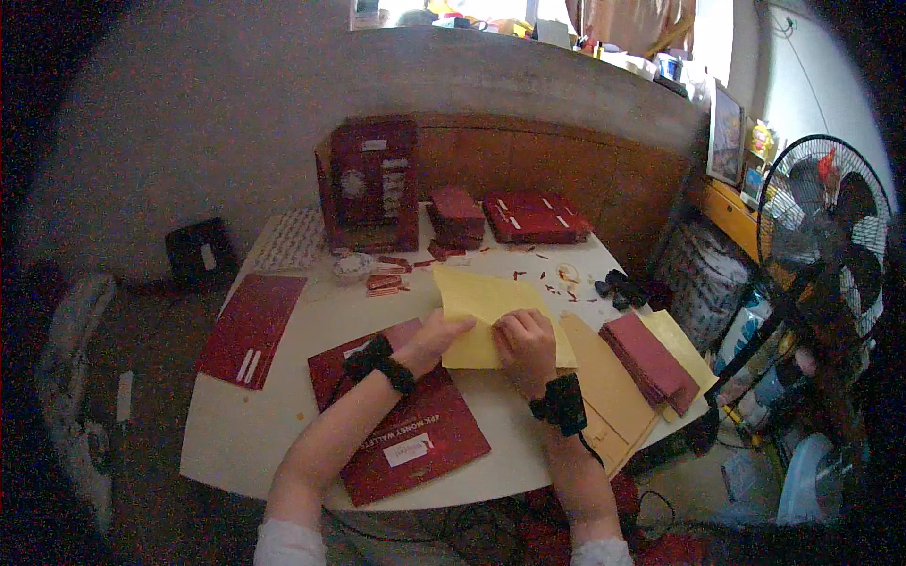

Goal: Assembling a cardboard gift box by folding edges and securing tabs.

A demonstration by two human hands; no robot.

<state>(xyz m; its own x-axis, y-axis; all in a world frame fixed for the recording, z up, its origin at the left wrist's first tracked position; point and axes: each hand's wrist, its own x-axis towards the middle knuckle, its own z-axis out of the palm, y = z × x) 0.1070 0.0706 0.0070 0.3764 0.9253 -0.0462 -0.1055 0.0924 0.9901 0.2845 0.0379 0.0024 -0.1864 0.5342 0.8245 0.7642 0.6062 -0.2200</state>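
Note:
A yellow sheet of paper (491, 292) is held up over the middle of the white table. My left hand (436, 340) grips its left side, thumb lying on top. With fingers curled and pressed together, my right hand (527, 344) pinches the sheet near its middle. Its fingertips hide the exact spot they hold. Under my left forearm lies a flat dark red printed card (453, 420), partly covered by that arm. Close to my right wrist are large tan paper sheets (604, 387). Black devices are strapped to both wrists.
A tall dark red box (370, 189) stands at the back of the table (245, 443), beside red stacks (457, 217) and a flat red pile (536, 217). Red scraps (385, 283) lie scattered. Another red card (250, 330) is at left, small red packets (649, 363) at right, near a black fan (830, 208).

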